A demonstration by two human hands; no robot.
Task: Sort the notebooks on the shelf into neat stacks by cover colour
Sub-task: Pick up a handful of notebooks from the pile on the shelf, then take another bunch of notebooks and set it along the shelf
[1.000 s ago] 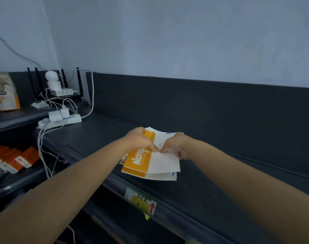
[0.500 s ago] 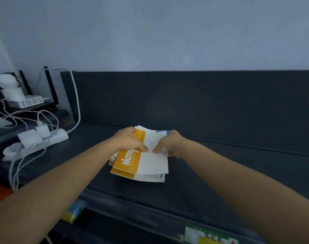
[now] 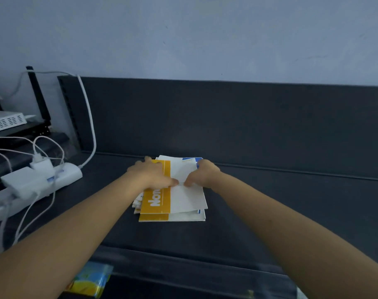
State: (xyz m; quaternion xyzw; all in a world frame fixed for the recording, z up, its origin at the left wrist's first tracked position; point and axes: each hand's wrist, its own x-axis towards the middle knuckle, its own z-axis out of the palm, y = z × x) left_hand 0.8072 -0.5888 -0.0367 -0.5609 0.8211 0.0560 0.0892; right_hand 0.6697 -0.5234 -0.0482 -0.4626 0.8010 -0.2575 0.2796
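Note:
A loose pile of notebooks (image 3: pixel 183 203) lies on the dark shelf (image 3: pixel 270 212), near its middle. The top notebook (image 3: pixel 158 201) has a white cover with an orange band and white lettering. A blue-trimmed notebook (image 3: pixel 191 160) pokes out at the far edge of the pile. My left hand (image 3: pixel 149 173) rests on the orange band and pinches the top notebook's cover. My right hand (image 3: pixel 202 172) pinches the same cover from the right, fingertips almost touching the left hand's. The lower notebooks are mostly hidden.
A white power strip (image 3: pixel 33 182) with plugs and white cables lies at the shelf's left end. A white router (image 3: pixel 5 121) with black antennas sits behind it. The shelf's dark back panel (image 3: pixel 248 121) rises behind the pile. A yellow and blue packet (image 3: pixel 91 281) shows below the shelf's front edge.
The view has swung right and nearer, so the pile looks squarer. Both hands stay pinched on the top notebook, now pressed flatter on the pile.

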